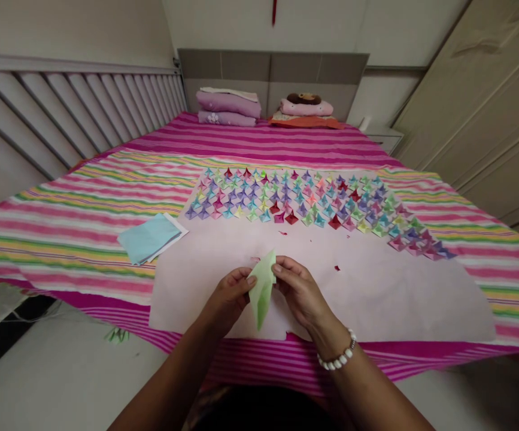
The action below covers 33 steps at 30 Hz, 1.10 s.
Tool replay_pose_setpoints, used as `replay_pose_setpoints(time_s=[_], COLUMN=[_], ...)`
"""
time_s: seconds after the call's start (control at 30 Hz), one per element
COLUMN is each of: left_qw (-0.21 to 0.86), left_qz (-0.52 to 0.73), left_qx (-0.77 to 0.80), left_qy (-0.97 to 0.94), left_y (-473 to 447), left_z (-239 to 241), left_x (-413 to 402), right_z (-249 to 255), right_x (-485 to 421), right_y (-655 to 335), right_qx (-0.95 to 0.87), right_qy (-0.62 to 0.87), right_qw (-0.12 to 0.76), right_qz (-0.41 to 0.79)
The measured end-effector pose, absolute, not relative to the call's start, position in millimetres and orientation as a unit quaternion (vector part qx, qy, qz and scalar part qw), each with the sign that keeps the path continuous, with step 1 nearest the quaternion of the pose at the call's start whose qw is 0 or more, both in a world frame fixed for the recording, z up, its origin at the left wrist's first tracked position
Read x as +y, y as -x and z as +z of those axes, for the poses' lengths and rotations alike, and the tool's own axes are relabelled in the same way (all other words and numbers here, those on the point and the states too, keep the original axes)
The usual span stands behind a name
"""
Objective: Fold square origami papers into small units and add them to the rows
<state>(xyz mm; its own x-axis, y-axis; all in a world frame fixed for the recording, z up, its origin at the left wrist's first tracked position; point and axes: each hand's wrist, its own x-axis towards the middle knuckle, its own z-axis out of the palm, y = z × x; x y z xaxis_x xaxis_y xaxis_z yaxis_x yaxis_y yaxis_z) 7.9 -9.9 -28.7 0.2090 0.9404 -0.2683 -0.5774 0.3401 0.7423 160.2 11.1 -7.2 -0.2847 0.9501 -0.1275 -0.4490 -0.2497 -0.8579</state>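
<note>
A light green sheet of folding paper [263,290], partly folded, is held up between my two hands above the pale sheet [187,281]. My left hand [230,294] pinches its left edge, with the thumb on the near face. On the opposite side, my right hand [299,287] grips the upper right edge between thumb and fingers. The paper tapers to a point at the bottom. Beyond my hands, several rows of small folded paper pieces [286,194] in many colours stand on the pale sheet.
A stack of light blue and white paper [151,238] lies to the left on the striped bedspread [84,239]. Small red scraps [337,268] dot the pale sheet. Folded bedding [228,108] is piled by the headboard [223,69]. A slatted rail [84,108] runs along the left.
</note>
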Motion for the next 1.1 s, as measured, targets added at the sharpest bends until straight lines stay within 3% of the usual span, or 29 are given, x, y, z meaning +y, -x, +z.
replay_pose_setpoints(time_s=[0.43, 0.63, 0.93, 1.1], left_qw=[0.593, 0.603, 0.475, 0.423], left_qz=[0.567, 0.542, 0.485, 0.431], left_qx=[0.46, 0.479, 0.557, 0.603], left_qy=[-0.339, -0.337, -0.478, -0.521], left_y=[-9.8, -12.2, -22.6, -25.2], left_z=[-30.1, -32.6, -22.3, -17.0], left_x=[-8.3, -8.9, -13.2, -18.2], right_z=[-9.2, -18.1, -30.0, -25.4], right_x=[13.7, 15.2, 15.8, 11.7], right_y=[-158.9, -156.4, -151.4, -149.8], right_qx=[-0.384, -0.419, -0.57, -0.665], right_qy=[0.347, 0.344, 0.459, 0.437], right_qw=[0.467, 0.459, 0.491, 0.497], right_qz=[0.717, 0.704, 0.472, 0.348])
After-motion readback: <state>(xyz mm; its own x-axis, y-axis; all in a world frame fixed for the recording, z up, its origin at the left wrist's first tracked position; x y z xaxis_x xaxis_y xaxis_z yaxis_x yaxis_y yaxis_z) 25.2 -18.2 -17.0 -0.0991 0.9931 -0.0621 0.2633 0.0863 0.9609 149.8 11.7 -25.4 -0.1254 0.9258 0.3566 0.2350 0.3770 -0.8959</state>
